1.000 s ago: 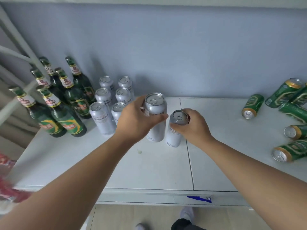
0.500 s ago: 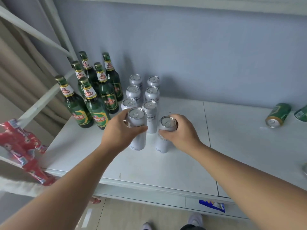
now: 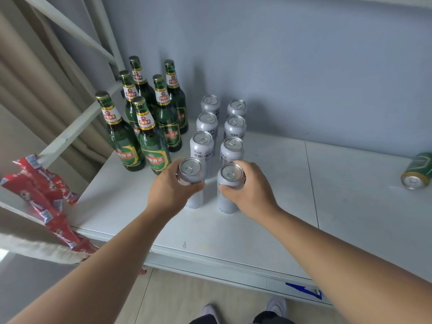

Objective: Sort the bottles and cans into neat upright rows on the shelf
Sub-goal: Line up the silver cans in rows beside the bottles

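Note:
My left hand (image 3: 171, 191) grips an upright silver can (image 3: 190, 169) that stands on the white shelf (image 3: 257, 220). My right hand (image 3: 250, 190) grips a second upright silver can (image 3: 230, 175) beside it. Both cans sit at the near end of two rows of silver cans (image 3: 202, 142), directly in front of them. Several green beer bottles (image 3: 152, 136) stand upright in two rows to the left of the cans. A green can (image 3: 418, 170) lies on its side at the far right edge.
A grey wall backs the shelf. White frame bars (image 3: 77, 129) and a beige curtain border the left side. A red printed wrapper (image 3: 44, 197) hangs at the near left. A seam (image 3: 312, 183) splits the shelf top. My shoes show below on the floor.
Both hands carried their silver cans leftward and set them on the shelf at the front of the two can rows. The view has swung left, so most green cans left the frame.

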